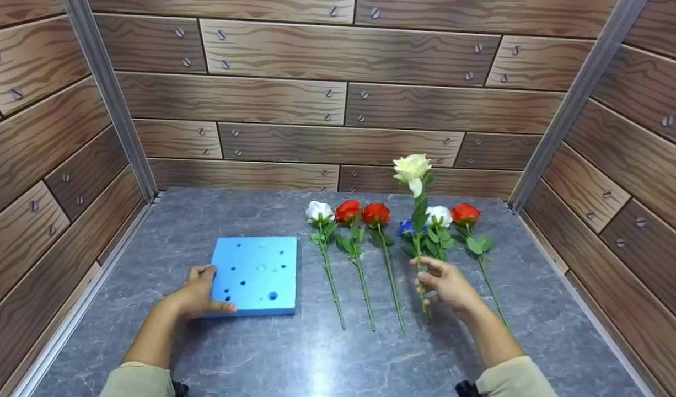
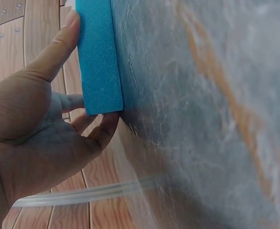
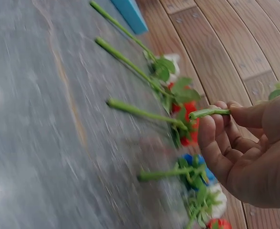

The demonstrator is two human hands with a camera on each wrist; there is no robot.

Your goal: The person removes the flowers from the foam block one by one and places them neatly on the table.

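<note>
In the head view my left hand (image 1: 193,293) grips the near left corner of a flat blue foam block (image 1: 255,309) with holes in its top. The left wrist view shows the thumb and fingers of this hand (image 2: 39,129) around the end of the blue block (image 2: 100,67). My right hand (image 1: 451,286) pinches the green stem of a pale yellow artificial rose (image 1: 412,168), which stands upright above the table. From the right wrist, the stem's cut end (image 3: 206,113) pokes out between thumb and fingers of my right hand (image 3: 259,148).
On the grey marbled table (image 1: 250,353) several artificial flowers lie in a row: a white rose (image 1: 320,212), red roses (image 1: 376,213), a blue flower (image 1: 407,226), another white rose (image 1: 439,216) and a far-right red rose (image 1: 465,213). Wood-patterned walls (image 1: 338,99) enclose the back and sides.
</note>
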